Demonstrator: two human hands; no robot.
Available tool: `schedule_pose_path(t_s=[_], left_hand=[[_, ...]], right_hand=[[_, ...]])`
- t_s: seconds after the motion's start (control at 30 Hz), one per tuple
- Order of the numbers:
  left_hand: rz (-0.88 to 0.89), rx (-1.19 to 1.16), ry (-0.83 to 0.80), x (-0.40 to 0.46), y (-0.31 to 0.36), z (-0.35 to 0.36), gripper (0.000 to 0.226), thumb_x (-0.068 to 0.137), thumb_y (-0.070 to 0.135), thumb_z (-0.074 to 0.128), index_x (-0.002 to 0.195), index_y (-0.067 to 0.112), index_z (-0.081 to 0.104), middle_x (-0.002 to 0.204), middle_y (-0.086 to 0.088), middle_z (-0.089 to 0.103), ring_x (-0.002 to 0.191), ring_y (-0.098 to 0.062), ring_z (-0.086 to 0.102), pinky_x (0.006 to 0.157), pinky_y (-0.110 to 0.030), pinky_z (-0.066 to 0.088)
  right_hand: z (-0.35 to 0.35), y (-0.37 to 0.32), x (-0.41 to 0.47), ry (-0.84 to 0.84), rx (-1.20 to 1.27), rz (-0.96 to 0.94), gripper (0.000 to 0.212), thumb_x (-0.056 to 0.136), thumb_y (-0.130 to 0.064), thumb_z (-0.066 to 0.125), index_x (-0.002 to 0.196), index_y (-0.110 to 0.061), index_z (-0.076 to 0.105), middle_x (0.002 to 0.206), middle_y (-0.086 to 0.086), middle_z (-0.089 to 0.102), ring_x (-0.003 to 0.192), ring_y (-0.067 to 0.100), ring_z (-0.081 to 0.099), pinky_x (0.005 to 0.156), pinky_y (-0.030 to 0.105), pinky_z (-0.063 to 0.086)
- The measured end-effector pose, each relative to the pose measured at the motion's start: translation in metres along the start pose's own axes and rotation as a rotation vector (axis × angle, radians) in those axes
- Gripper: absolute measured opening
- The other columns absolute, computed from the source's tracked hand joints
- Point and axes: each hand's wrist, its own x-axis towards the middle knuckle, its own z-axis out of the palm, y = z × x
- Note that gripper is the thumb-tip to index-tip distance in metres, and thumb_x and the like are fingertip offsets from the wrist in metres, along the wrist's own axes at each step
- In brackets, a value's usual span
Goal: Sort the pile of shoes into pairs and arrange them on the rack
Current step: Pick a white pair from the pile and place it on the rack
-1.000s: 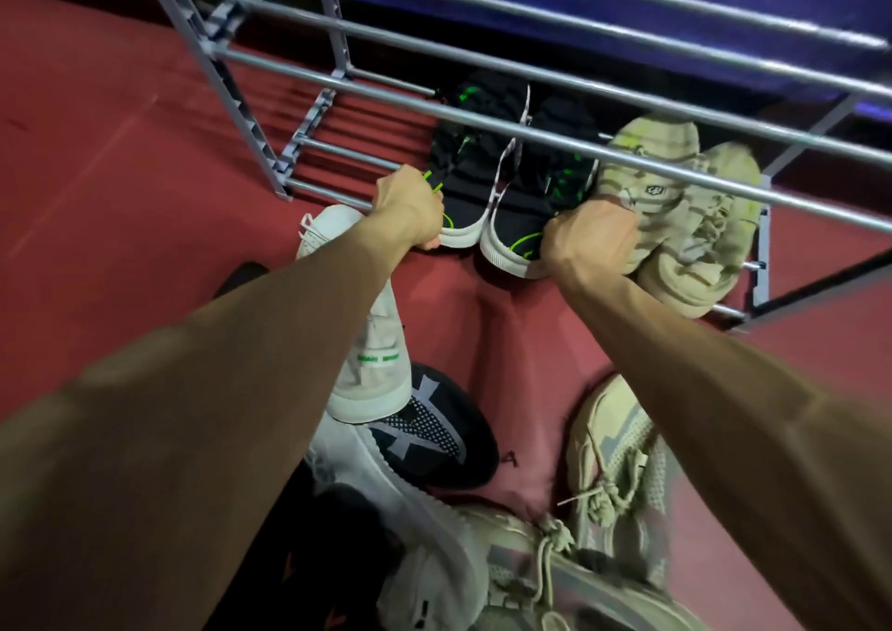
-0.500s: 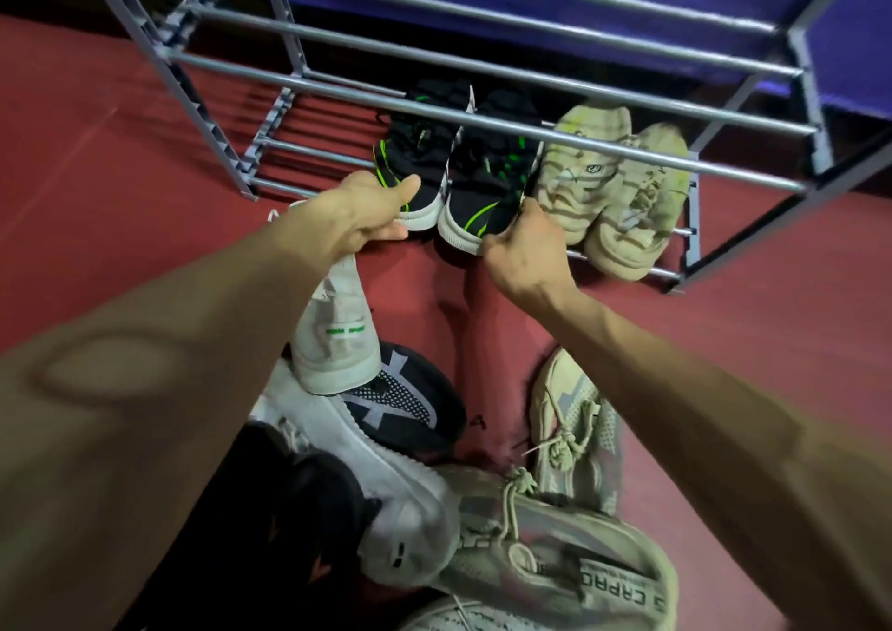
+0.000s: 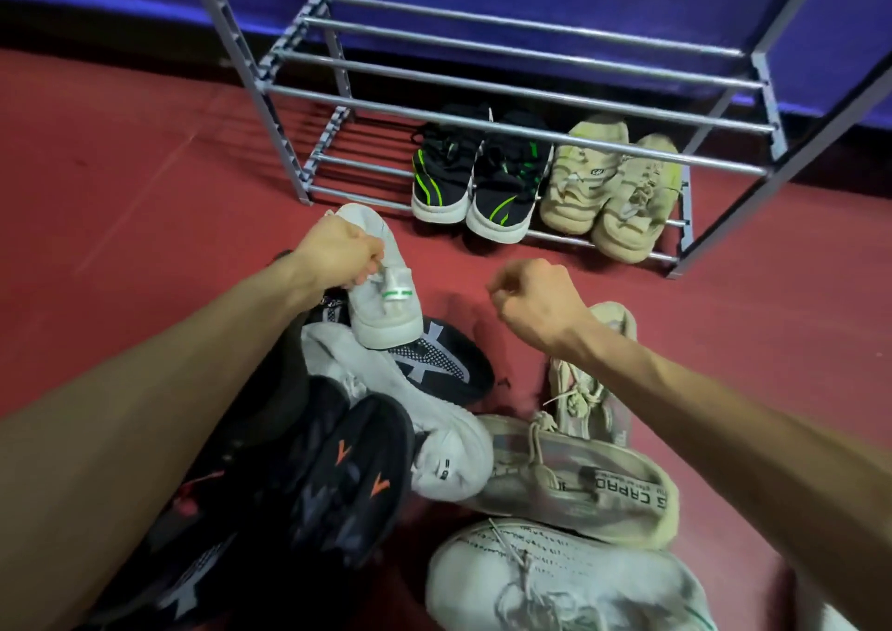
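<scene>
A grey metal shoe rack (image 3: pixel 511 92) stands on the red floor against a blue wall. On its lowest shelf sit a black pair with green stripes (image 3: pixel 475 181) and, to its right, a beige pair (image 3: pixel 610 191). In front lies the pile of loose shoes. My left hand (image 3: pixel 338 256) is closed on the tongue area of a white shoe with a green tab (image 3: pixel 383 287) at the pile's top. My right hand (image 3: pixel 533 304) hovers as a loose fist above the floor, holding nothing, just over a beige laced shoe (image 3: pixel 591 389).
The pile holds a black shoe with a white X pattern (image 3: pixel 437 357), a white high-top (image 3: pixel 420 418), dark shoes with orange marks (image 3: pixel 347 481), a grey knit shoe with lettering (image 3: pixel 584 481) and a white-grey shoe (image 3: pixel 555 582). Bare floor lies left of the rack.
Both hands drew back from the black-green pair on the shelf. My left hand took hold of the white shoe. The view pulled back and more of the pile shows.
</scene>
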Motion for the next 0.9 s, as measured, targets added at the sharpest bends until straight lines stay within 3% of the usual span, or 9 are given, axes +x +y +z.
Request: schedule_pose_path(t_s=[0.13,0.27,0.47,0.6,0.73,0.83,0.9], left_hand=[[-0.083,-0.002,0.012,-0.017,-0.019,-0.001,0.025,0.090,0.020,0.053,0.072,0.004,0.062,0.063,-0.011,0.060,0.050,-0.021,0.046,0.046,-0.023,0.035],[-0.142,0.024,-0.022,-0.039,-0.037,0.000,0.029,0.090,0.022,0.051,0.075,0.002,0.063,0.061,-0.011,0.060,0.046,-0.020,0.045,0.045,-0.024,0.036],[-0.191,-0.008,-0.073,-0.058,-0.036,-0.002,0.029,0.093,0.021,0.046,0.081,-0.001,0.061,0.063,-0.010,0.060,0.046,-0.018,0.049,0.043,-0.025,0.040],[-0.267,-0.022,-0.069,-0.059,-0.031,0.008,0.044,0.094,0.040,0.044,0.079,0.000,0.056,0.068,-0.013,0.061,0.045,-0.020,0.050,0.042,-0.024,0.040],[-0.329,0.097,-0.077,-0.058,-0.026,0.017,0.052,0.090,0.056,0.045,0.099,0.005,0.052,0.073,-0.013,0.059,0.046,-0.020,0.050,0.041,-0.024,0.040],[-0.307,0.193,-0.045,-0.058,-0.027,0.024,0.049,0.093,0.048,0.043,0.104,0.003,0.058,0.074,-0.014,0.060,0.049,-0.021,0.051,0.047,-0.026,0.044],[-0.250,0.279,0.024,-0.057,-0.030,0.029,0.046,0.094,0.037,0.040,0.105,-0.002,0.061,0.085,-0.018,0.066,0.062,-0.026,0.057,0.058,-0.029,0.047]], right_hand=[[0.004,-0.014,-0.018,-0.100,-0.023,-0.072,0.023,0.080,-0.005,0.051,0.085,-0.013,0.073,0.073,0.003,0.068,0.078,0.023,0.066,0.073,0.024,0.050],[0.017,-0.032,-0.035,-0.230,-0.079,-0.154,0.021,0.084,-0.007,0.053,0.088,-0.012,0.073,0.079,0.001,0.070,0.074,0.016,0.062,0.063,0.019,0.042],[0.030,-0.051,-0.047,-0.330,-0.139,-0.236,0.022,0.088,-0.009,0.051,0.093,-0.010,0.072,0.083,0.002,0.071,0.079,0.019,0.063,0.072,0.027,0.049],[0.031,-0.052,-0.049,-0.352,-0.128,-0.229,0.021,0.089,-0.011,0.053,0.097,-0.012,0.072,0.085,0.000,0.070,0.081,0.018,0.065,0.072,0.026,0.051],[0.028,-0.043,-0.051,-0.339,-0.082,-0.194,0.018,0.089,-0.011,0.055,0.097,-0.014,0.072,0.071,-0.007,0.065,0.075,0.017,0.065,0.073,0.028,0.054],[0.025,-0.036,-0.053,-0.338,-0.070,-0.176,0.019,0.090,-0.012,0.056,0.099,-0.013,0.072,0.078,-0.002,0.069,0.081,0.019,0.068,0.079,0.034,0.057],[0.023,-0.032,-0.053,-0.327,-0.081,-0.169,0.019,0.089,-0.011,0.055,0.099,-0.013,0.072,0.080,0.000,0.070,0.081,0.020,0.069,0.079,0.034,0.057]])
